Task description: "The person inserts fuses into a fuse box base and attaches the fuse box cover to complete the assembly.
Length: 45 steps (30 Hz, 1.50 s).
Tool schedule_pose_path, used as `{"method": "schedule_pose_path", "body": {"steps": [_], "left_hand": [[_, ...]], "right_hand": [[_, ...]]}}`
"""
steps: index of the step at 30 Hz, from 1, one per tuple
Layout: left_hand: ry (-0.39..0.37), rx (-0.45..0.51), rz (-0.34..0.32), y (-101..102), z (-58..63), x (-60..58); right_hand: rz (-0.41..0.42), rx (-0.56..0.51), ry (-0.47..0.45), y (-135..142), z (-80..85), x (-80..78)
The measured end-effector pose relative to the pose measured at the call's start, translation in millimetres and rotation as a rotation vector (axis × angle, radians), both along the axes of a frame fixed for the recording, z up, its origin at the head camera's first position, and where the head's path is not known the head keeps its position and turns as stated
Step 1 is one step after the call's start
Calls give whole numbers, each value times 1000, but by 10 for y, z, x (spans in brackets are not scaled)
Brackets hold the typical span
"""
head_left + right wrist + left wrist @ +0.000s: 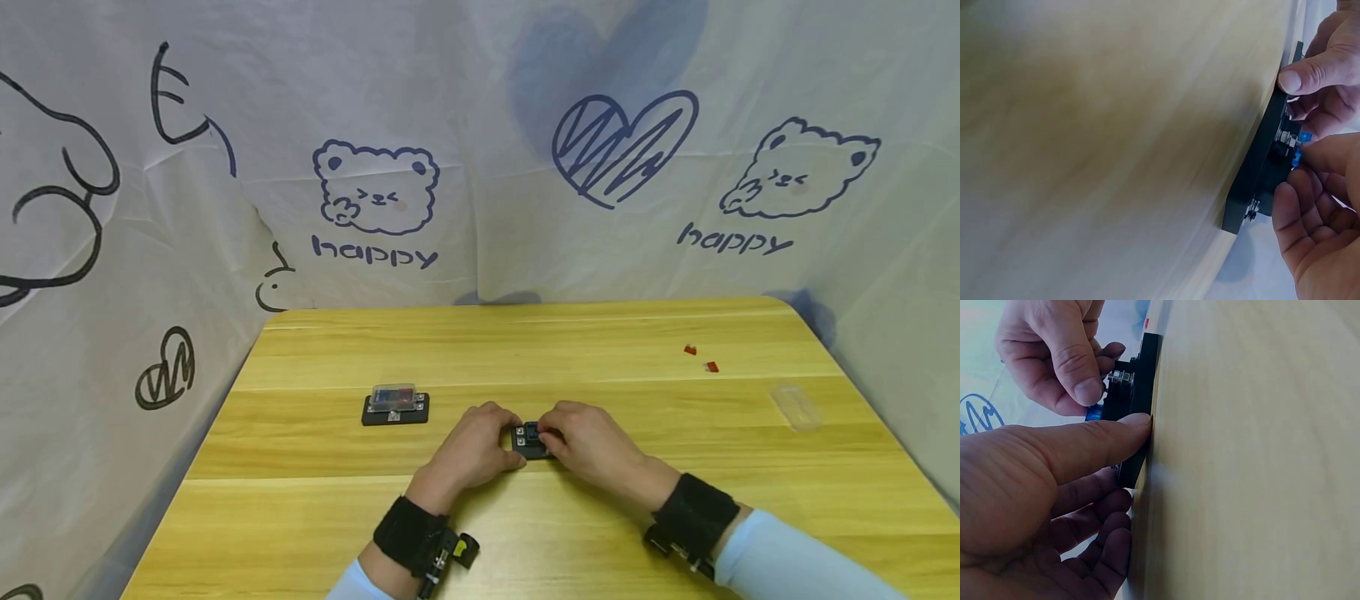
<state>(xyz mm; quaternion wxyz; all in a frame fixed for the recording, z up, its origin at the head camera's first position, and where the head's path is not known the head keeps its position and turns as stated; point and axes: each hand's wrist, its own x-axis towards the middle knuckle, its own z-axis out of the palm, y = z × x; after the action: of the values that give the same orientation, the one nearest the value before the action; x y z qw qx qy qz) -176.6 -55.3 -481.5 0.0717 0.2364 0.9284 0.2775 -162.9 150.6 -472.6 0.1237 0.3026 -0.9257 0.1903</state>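
A black fuse block (531, 452) with metal screw terminals lies on the table between both hands. My left hand (476, 443) grips its left end, the thumb on the near edge and fingers at the far side. From the right, my right hand (596, 446) reaches over the block, thumb and forefinger pinching at a blue fuse (1298, 156) on its top. Another bit of blue (1305, 136) shows close by. The fingers partly hide the fuse, so how deep it sits cannot be seen. The right hand's other fingers curl beside the block.
Left of the hands stands another fuse block (395, 419), its clear cover (393, 395) over blue and red fuses. Toward the back right lie two red fuses, one farther (690, 350) and one nearer (712, 367). A loose clear cover (797, 407) rests near the table's right edge.
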Motion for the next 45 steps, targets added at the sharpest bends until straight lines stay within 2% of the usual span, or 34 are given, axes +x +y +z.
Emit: {"method": "schedule_pose_path", "body": {"steps": [4,12,25,29,36,45], "left_hand": [[0,1,-1,-2,1,2],[0,0,1,0,0,11],[-12,-16,-1,-7,-7,23],[-8,-11,-2,-5,-14,22],[-3,-13,-3,-2,-16,15],[-4,-11,0,-5,-6,15]], "right_hand": [[-26,-15,-20,31,13,13],[-143,-47,-79,184,41,-2],[-288,-85,-115,630,-2,-155],[-336,-82,-111,835,-24,-238],[-441,-62,-157,1341,-23,-428],[-625,-61,-185,1873,54,-578]]}}
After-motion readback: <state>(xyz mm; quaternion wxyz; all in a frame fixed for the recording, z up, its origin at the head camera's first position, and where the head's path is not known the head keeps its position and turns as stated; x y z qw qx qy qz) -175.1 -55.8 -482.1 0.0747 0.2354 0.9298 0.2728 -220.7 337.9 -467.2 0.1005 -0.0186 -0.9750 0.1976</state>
